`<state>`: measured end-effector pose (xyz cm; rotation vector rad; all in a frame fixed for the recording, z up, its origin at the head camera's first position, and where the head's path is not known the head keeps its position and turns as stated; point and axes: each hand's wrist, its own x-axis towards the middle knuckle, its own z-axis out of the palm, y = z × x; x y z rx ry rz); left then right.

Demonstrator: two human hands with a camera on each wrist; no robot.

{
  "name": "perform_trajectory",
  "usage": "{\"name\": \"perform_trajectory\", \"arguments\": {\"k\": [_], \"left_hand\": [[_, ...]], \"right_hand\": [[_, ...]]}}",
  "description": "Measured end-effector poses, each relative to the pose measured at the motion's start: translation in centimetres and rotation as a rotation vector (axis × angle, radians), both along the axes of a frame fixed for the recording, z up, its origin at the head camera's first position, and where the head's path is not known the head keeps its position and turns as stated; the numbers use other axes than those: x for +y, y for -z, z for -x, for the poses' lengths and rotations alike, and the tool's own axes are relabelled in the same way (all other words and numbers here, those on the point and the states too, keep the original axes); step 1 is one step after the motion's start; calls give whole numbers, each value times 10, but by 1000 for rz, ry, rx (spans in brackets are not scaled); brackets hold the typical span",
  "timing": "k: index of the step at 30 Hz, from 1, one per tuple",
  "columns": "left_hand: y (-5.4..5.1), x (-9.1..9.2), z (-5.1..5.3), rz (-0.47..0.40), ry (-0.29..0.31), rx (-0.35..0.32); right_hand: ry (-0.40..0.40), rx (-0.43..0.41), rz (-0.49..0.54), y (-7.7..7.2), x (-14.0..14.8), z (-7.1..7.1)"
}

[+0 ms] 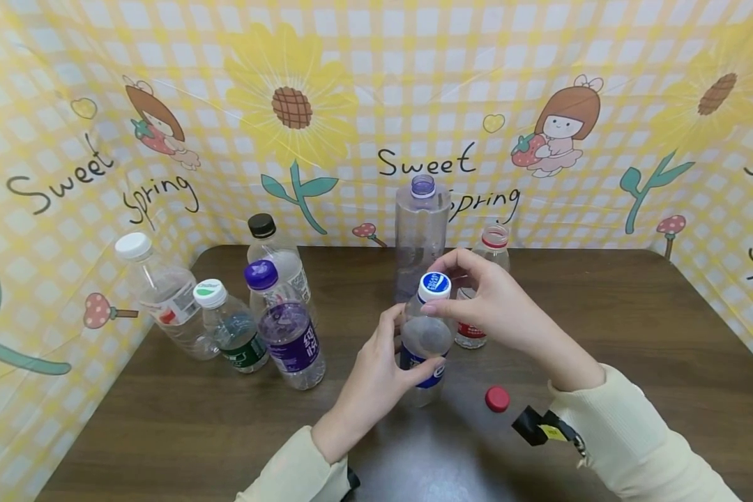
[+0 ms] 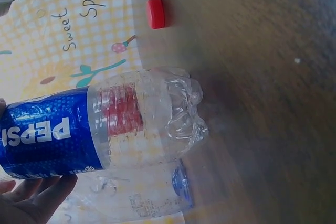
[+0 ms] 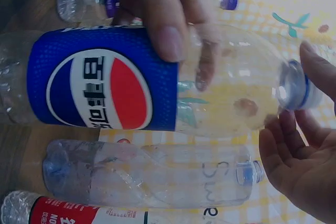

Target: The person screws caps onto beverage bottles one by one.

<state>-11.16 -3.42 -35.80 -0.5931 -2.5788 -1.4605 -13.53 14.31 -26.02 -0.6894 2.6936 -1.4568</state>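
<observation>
A clear Pepsi bottle (image 1: 425,336) with a blue label stands upright in front of me, its base resting on or just above the table. My left hand (image 1: 374,373) grips its body, thumb on the near side and fingers round the left. The right hand (image 1: 492,300) pinches the blue-topped white cap (image 1: 436,283) at the bottle's mouth. In the right wrist view, thumb and fingers of the right hand (image 3: 302,163) lie on either side of that cap. A loose red cap (image 1: 497,399) lies on the table to the bottle's right.
Behind the Pepsi bottle stand a tall uncapped purplish bottle (image 1: 419,230) and an uncapped red-labelled bottle (image 1: 472,337). Several capped bottles group at left, among them a purple-labelled one (image 1: 291,348) and a green-labelled one (image 1: 245,348). A checked cloth (image 1: 364,84) hangs round the wooden table (image 1: 634,321).
</observation>
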Motion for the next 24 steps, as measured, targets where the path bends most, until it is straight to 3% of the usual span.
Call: {"name": "perform_trajectory", "arguments": {"k": [4, 11, 14, 17, 24], "left_hand": [[0, 0, -1, -6, 1, 10], [1, -1, 0, -14, 11, -6], [1, -1, 1, -6, 11, 4], [0, -1, 1, 1, 8, 12], [-1, -1, 2, 8, 9, 18]], "right_hand": [[-3, -4, -7, 1, -2, -1], [-214, -53, 80, -1, 9, 3], [-252, -67, 112, -2, 11, 4], [-236, -48, 116, -1, 10, 4], [-103, -12, 104, 0, 4, 4]]}}
